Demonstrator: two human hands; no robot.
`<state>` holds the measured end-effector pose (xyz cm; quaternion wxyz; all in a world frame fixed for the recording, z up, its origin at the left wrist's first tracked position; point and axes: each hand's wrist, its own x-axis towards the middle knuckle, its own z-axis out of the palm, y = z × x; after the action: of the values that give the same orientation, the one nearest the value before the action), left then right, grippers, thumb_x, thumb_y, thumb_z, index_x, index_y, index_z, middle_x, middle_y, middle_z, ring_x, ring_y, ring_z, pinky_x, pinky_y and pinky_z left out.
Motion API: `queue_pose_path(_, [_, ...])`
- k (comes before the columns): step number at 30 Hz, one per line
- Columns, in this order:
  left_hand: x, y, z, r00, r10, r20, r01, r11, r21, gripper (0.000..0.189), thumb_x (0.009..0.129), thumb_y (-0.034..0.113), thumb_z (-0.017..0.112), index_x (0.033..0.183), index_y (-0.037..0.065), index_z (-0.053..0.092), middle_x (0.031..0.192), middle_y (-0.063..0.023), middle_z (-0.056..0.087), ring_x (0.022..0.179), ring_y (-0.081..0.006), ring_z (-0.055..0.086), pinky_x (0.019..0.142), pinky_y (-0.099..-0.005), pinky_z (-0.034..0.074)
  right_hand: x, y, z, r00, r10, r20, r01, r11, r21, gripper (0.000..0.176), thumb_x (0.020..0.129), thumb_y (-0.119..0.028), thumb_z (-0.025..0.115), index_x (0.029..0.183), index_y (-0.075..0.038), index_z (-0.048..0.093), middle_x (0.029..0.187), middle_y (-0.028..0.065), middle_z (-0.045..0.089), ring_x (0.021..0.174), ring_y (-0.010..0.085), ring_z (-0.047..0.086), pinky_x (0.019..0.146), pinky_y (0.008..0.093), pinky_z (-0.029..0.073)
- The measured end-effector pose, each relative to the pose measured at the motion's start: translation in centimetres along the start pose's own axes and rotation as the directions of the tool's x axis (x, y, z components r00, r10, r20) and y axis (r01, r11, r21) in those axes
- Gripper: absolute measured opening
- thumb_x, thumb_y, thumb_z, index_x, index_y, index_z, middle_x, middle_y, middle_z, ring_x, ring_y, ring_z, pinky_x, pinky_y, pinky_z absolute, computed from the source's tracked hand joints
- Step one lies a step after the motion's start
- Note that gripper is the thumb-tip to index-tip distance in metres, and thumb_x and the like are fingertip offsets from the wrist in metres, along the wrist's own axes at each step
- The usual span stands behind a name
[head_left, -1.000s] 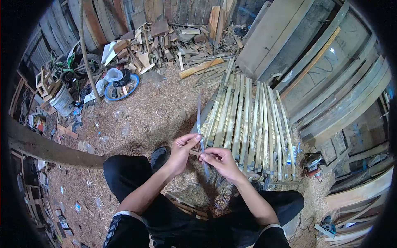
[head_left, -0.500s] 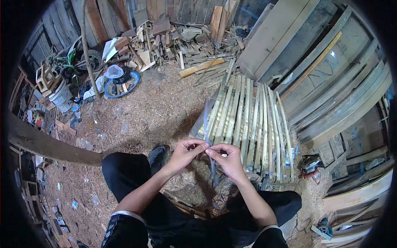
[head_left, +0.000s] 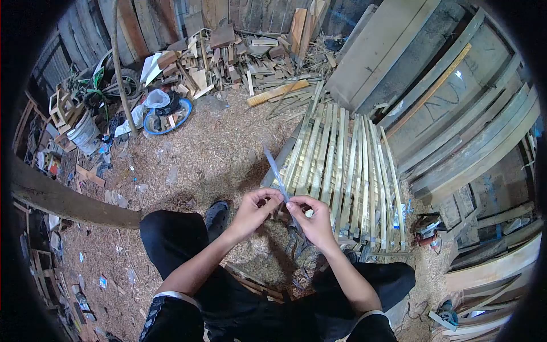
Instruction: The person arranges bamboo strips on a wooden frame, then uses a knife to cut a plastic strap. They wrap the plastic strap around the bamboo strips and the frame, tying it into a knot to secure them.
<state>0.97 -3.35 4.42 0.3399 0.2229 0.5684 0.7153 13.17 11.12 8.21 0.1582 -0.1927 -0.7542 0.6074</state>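
Observation:
A thin, pale grey, flexible strip (head_left: pixel 274 169), perhaps plastic, runs between my fingertips. Its upper end sticks up and leans to the left; the lower part hangs behind my right hand. My left hand (head_left: pixel 257 212) is closed in a pinch at the strip's left side. My right hand (head_left: pixel 314 221) pinches the strip with thumb and forefinger, close to the left fingertips. A small pale round spot shows by the right fingers, too small to name. Just beyond my hands lies a rack of long narrow wooden slats (head_left: pixel 333 165).
Wood offcuts (head_left: pixel 228 62) are heaped against the back wall. A blue basin (head_left: pixel 185 117) and a white bucket (head_left: pixel 84 134) stand at the left. Boards (head_left: pixel 387 51) lean at the right, above a power tool (head_left: pixel 427 229). A curved beam (head_left: pixel 74 194) reaches toward my knee.
The strip's upper end has tilted leftward and sits lower than before. My fingertips have parted slightly along it, and the right hand has turned a little.

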Motion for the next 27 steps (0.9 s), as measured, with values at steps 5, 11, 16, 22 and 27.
queue_pose_path(5, [0.1, -0.2, 0.0, 0.998, 0.042, 0.040, -0.047, 0.991, 0.125, 0.016, 0.098, 0.013, 0.070, 0.107, 0.000, 0.072, 0.099, -0.0019, 0.073, 0.090, -0.0064, 0.064, 0.081, -0.0233, 0.051, -0.1, 0.2, 0.1, 1.000, 0.007, 0.023, -0.008, 0.999, 0.046, 0.013, 0.093, -0.011, 0.074, 0.098, 0.001, 0.074, 0.086, 0.0002, 0.070, 0.079, 0.0062, 0.056, 0.073, 0.0250, 0.046])
queue_pose_path(11, [-0.1, -0.8, 0.5, 0.995, 0.079, -0.054, -0.077, 0.996, 0.037, 0.019, 0.097, 0.013, 0.072, 0.108, -0.001, 0.073, 0.089, -0.0005, 0.073, 0.079, -0.0039, 0.060, 0.070, -0.0231, 0.047, 0.2, 1.9, -0.2, 0.984, 0.043, 0.171, -0.044, 0.999, 0.004, 0.012, 0.092, -0.010, 0.072, 0.096, 0.001, 0.070, 0.083, 0.0005, 0.067, 0.078, 0.0075, 0.058, 0.074, 0.0257, 0.047])
queue_pose_path(16, [-0.4, 0.1, 0.5, 0.996, -0.006, -0.083, 0.003, 1.000, -0.031, 0.017, 0.099, 0.016, 0.069, 0.106, 0.000, 0.072, 0.085, 0.0021, 0.070, 0.073, -0.0026, 0.056, 0.066, -0.0215, 0.044, -0.1, 1.7, -0.1, 0.970, 0.020, 0.244, -0.003, 0.998, -0.068, 0.011, 0.094, -0.010, 0.069, 0.092, 0.001, 0.068, 0.083, -0.0003, 0.066, 0.080, 0.0088, 0.057, 0.077, 0.0259, 0.047])
queue_pose_path(22, [-0.2, 0.3, 0.3, 0.990, 0.017, -0.142, -0.017, 1.000, -0.002, 0.016, 0.101, 0.017, 0.065, 0.104, 0.002, 0.069, 0.080, 0.0045, 0.066, 0.071, -0.0009, 0.053, 0.063, -0.0210, 0.041, -0.7, 1.7, 0.2, 0.943, 0.030, 0.332, -0.024, 0.999, -0.023, 0.013, 0.090, -0.010, 0.072, 0.088, 0.001, 0.065, 0.078, 0.0003, 0.062, 0.078, 0.0102, 0.058, 0.077, 0.0286, 0.049])
queue_pose_path(27, [-0.1, 0.8, 0.0, 0.983, -0.019, -0.184, 0.006, 0.998, -0.070, 0.014, 0.102, 0.016, 0.064, 0.105, 0.002, 0.067, 0.080, 0.0035, 0.067, 0.071, -0.0013, 0.054, 0.064, -0.0204, 0.041, -1.2, 1.7, 0.1, 0.944, 0.149, 0.294, -0.148, 0.989, -0.026, 0.011, 0.090, -0.008, 0.076, 0.089, -0.003, 0.066, 0.081, -0.0010, 0.064, 0.080, 0.0075, 0.060, 0.078, 0.0261, 0.050])
